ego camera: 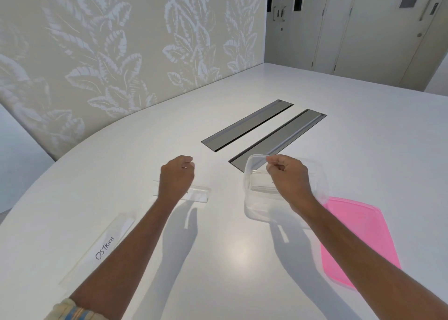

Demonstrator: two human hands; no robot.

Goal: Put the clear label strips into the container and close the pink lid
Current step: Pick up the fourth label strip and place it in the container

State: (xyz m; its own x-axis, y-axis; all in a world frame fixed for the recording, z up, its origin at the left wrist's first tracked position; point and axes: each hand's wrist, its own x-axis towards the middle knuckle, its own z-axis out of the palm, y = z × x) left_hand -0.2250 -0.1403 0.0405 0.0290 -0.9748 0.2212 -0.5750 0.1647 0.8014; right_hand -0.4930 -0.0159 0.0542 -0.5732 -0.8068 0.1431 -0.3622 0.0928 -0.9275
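A clear plastic container (249, 198) stands open on the white table, right of centre. A clear label strip (260, 184) lies inside it. My right hand (288, 176) hovers over the container with its fingers curled and nothing visible in them. The pink lid (361, 237) lies flat on the table just right of the container, partly under my right forearm. My left hand (177, 176) is a closed fist above a second clear strip (197, 194) that lies on the table. A third strip (104, 244), with a paper insert reading "OSTRICH", lies at the near left.
Two grey cable flaps (247, 125) (281, 138) are set into the white table (230, 259) just behind the container. A leaf-patterned wall runs along the table's left side. Doors stand at the far right.
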